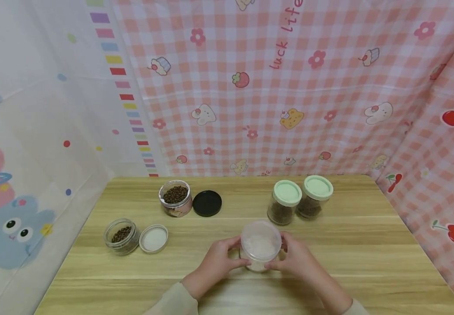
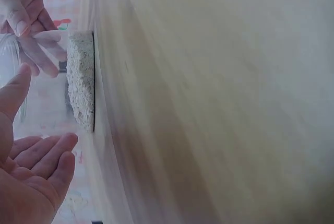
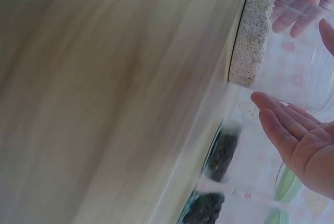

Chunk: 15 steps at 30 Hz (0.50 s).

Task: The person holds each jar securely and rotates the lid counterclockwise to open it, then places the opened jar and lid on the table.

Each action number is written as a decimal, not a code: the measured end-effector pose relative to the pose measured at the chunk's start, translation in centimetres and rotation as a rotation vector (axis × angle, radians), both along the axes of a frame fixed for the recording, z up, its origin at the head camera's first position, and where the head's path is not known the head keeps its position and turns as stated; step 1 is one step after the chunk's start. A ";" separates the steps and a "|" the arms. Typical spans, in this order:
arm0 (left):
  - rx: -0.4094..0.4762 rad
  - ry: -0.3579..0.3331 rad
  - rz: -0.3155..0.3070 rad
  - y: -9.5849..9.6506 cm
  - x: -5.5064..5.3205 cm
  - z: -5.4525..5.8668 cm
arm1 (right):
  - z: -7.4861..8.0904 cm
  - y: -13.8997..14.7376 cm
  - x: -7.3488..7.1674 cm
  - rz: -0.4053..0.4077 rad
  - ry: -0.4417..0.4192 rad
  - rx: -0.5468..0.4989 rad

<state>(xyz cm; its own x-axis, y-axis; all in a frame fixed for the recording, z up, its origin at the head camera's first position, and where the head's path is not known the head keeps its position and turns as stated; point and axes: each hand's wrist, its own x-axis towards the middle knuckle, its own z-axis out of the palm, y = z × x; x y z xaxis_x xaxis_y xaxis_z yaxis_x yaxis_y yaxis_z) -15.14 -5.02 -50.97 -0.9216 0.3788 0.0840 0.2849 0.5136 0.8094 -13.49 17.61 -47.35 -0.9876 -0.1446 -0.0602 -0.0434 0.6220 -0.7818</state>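
A clear jar (image 1: 259, 257) with a translucent, pinkish lid (image 1: 261, 240) stands upright on the wooden table. Pale, coarse grainy material (image 2: 81, 80) fills its lower part, seen from the side in both wrist views. From the left, my left hand (image 1: 223, 258) holds the jar, thumb in front and fingers toward the back. My right hand (image 1: 295, 258) holds the opposite side in the same way. In the right wrist view, the right fingers (image 3: 282, 125) lie along the jar's side. Behind the jar and slightly right is a green-lidded jar (image 1: 284, 203) with dark contents.
A second green-lidded jar (image 1: 315, 197) stands at back right. At back left, an open jar of brown pellets (image 1: 176, 199) sits beside a black lid (image 1: 207, 203). Nearer left is another open jar (image 1: 122, 238) with a white lid (image 1: 153, 239). Printed cloth (image 1: 227, 105) borders the table (image 1: 195, 288).
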 end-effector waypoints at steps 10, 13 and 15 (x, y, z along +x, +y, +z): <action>0.010 -0.013 0.015 -2.5 0.5 0.0 | 0.1 -2.4 0.0 0.038 0.028 0.040; 0.010 -0.014 0.022 -3.2 0.5 0.0 | 0.0 -2.9 -0.1 0.047 0.035 0.044; 0.009 -0.009 0.025 -3.7 0.5 0.0 | -0.1 -3.3 -0.1 0.052 0.039 0.043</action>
<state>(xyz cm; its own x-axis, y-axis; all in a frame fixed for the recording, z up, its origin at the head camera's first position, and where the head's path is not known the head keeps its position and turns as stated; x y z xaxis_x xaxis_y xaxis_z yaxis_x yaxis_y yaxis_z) -14.65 -8.70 -51.00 -0.9316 0.3547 0.0795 0.2650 0.5129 0.8165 -13.58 14.31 -47.42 -0.9805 -0.1942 -0.0291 -0.1067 0.6513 -0.7513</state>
